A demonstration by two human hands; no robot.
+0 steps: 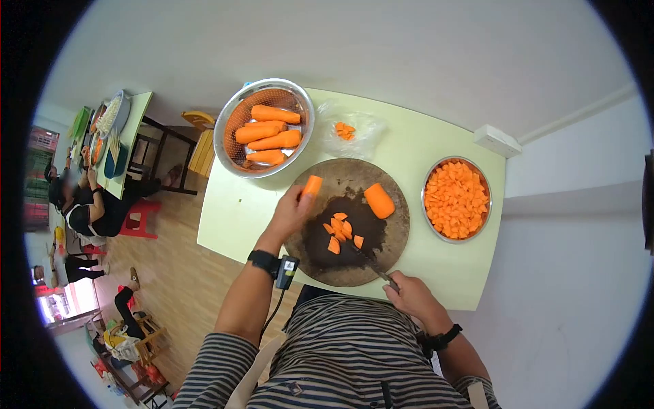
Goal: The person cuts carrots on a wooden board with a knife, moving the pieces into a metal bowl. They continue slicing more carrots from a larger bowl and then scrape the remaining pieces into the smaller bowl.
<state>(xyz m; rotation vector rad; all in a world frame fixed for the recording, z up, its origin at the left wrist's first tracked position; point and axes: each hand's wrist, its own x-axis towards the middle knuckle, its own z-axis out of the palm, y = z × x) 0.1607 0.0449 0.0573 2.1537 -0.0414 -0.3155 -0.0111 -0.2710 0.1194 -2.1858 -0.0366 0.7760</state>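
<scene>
My left hand (291, 208) is closed around a carrot piece (312, 185) over the left side of the round cutting board (395, 245). In my right hand (411, 295) is the handle of a knife (371, 262), its blade low over the board's dark, wet middle and partly hard to make out. Cut carrot pieces (338, 226) lie scattered by the blade's tip. A thick carrot chunk (379, 201) rests on the board's upper right.
Peeled carrots (274, 140) fill a metal colander bowl (306, 109) at the table's back left. Beside it lies a clear plastic bag (364, 133) with carrot bits. A bowl of diced carrot (456, 198) stands right. Other people sit at a table far left.
</scene>
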